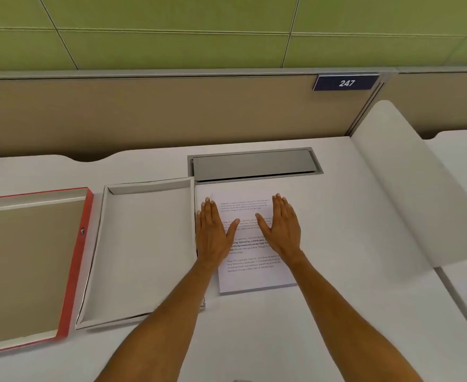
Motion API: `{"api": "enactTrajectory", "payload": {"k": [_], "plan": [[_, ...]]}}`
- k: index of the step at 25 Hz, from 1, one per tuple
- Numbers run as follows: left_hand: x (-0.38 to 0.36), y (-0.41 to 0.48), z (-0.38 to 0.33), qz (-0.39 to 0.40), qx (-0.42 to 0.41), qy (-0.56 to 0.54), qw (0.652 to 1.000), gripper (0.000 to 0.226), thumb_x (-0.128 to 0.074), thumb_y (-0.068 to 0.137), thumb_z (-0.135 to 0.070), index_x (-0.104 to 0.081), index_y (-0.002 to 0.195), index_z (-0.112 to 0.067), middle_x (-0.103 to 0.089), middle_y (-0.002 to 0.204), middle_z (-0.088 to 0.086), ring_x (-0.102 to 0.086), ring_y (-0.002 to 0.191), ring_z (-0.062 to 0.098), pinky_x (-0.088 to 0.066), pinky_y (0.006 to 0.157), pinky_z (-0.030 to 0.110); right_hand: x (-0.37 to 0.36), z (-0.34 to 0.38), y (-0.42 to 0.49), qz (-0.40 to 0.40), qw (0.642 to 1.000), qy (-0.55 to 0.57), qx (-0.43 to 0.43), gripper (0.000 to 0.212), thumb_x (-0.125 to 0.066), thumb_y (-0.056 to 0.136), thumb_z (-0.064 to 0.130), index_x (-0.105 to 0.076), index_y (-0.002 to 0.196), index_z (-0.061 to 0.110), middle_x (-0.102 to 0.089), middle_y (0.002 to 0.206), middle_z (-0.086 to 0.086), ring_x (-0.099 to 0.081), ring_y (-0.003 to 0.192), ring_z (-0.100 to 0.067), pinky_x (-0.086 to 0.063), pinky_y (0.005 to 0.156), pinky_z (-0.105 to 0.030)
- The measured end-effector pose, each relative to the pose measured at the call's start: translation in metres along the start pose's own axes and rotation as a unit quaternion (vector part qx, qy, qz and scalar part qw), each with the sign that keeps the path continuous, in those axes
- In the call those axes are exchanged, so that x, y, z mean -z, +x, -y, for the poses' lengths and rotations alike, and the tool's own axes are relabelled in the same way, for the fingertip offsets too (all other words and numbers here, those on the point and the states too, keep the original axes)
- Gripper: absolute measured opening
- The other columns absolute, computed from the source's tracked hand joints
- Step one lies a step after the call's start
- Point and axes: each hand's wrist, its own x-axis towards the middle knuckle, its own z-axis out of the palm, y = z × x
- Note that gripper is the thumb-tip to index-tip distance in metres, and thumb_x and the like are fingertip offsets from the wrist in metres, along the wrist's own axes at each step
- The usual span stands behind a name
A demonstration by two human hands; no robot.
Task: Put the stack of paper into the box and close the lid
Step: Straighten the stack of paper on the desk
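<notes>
A stack of white printed paper lies flat on the white desk, right of centre. My left hand rests flat on its left edge with fingers spread, and my right hand lies flat on its right half, palm down. Neither hand grips anything. Left of the paper stands an open white box with nothing inside. Further left lies its red-edged lid, turned inner side up.
A grey cable hatch is set into the desk just behind the paper. A beige partition with a "247" sign runs along the back. A white curved divider rises at the right.
</notes>
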Motion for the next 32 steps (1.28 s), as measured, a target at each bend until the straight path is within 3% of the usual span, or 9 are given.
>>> {"api": "enactTrajectory", "payload": {"k": [11, 16, 19, 22, 24, 28, 32], "plan": [[-0.014, -0.004, 0.004, 0.056, 0.036, 0.018, 0.998, 0.095, -0.039, 0.094, -0.064, 0.003, 0.159, -0.009, 0.0, 0.169, 0.01, -0.003, 0.157, 0.027, -0.005, 0.128, 0.042, -0.014, -0.015, -0.013, 0.059, 0.997, 0.014, -0.045, 0.08, -0.039, 0.097, 0.057, -0.008, 0.158, 0.015, -0.011, 0.166, -0.002, -0.014, 0.153, -0.021, -0.014, 0.125, -0.036], [-0.017, -0.005, 0.002, 0.058, 0.07, -0.019, 0.996, 0.098, -0.046, 0.093, -0.062, 0.001, 0.159, -0.007, 0.0, 0.169, 0.012, -0.005, 0.156, 0.029, -0.01, 0.127, 0.044, -0.016, -0.013, -0.009, 0.044, 0.994, 0.056, -0.084, 0.087, -0.049, 0.093, 0.057, -0.013, 0.157, 0.01, -0.018, 0.164, -0.007, -0.021, 0.151, -0.026, -0.021, 0.123, -0.039], [-0.016, 0.0, -0.009, 0.054, 0.131, -0.053, 0.988, 0.105, -0.06, 0.088, -0.057, -0.004, 0.158, -0.003, -0.01, 0.167, 0.016, -0.015, 0.155, 0.031, -0.021, 0.125, 0.045, -0.016, -0.008, -0.005, 0.022, 0.988, 0.058, -0.143, 0.091, -0.062, 0.086, 0.058, -0.027, 0.15, 0.004, -0.036, 0.154, -0.016, -0.038, 0.14, -0.032, -0.034, 0.114, -0.043], [-0.012, 0.011, -0.026, 0.036, 0.194, -0.046, 0.979, 0.101, -0.076, 0.081, -0.047, -0.023, 0.153, -0.001, -0.034, 0.157, 0.02, -0.037, 0.143, 0.035, -0.039, 0.115, 0.046, -0.016, -0.003, 0.001, 0.015, 0.974, 0.057, -0.218, 0.087, -0.071, 0.076, 0.061, -0.042, 0.133, 0.001, -0.049, 0.134, -0.018, -0.048, 0.124, -0.034, -0.043, 0.099, -0.045], [-0.008, 0.019, -0.034, 0.044, 0.237, -0.021, 0.97, 0.095, -0.081, 0.075, -0.047, -0.035, 0.143, -0.001, -0.044, 0.145, 0.02, -0.046, 0.134, 0.035, -0.044, 0.106, 0.047, -0.013, -0.003, 0.005, 0.041, 0.961, 0.074, -0.263, 0.091, -0.073, 0.072, 0.063, -0.042, 0.132, 0.0, -0.047, 0.134, -0.018, -0.046, 0.126, -0.035, -0.042, 0.1, -0.048], [0.003, 0.033, -0.044, 0.118, 0.346, -0.054, 0.929, 0.097, -0.088, 0.067, -0.043, -0.038, 0.139, -0.002, -0.041, 0.142, 0.02, -0.044, 0.132, 0.035, -0.048, 0.099, 0.047, -0.008, -0.004, 0.015, 0.082, 0.938, 0.113, -0.319, 0.095, -0.078, 0.069, 0.061, -0.041, 0.134, 0.003, -0.046, 0.138, -0.018, -0.042, 0.132, -0.036, -0.039, 0.104, -0.053], [0.014, 0.044, -0.042, 0.17, 0.338, -0.014, 0.925, 0.089, -0.087, 0.066, -0.048, -0.047, 0.133, -0.004, -0.054, 0.134, 0.015, -0.054, 0.123, 0.031, -0.052, 0.096, 0.038, -0.002, -0.005, 0.023, 0.111, 0.93, 0.11, -0.332, 0.09, -0.08, 0.067, 0.06, -0.047, 0.131, 0.007, -0.048, 0.139, -0.017, -0.044, 0.133, -0.035, -0.038, 0.106, -0.052]]}}
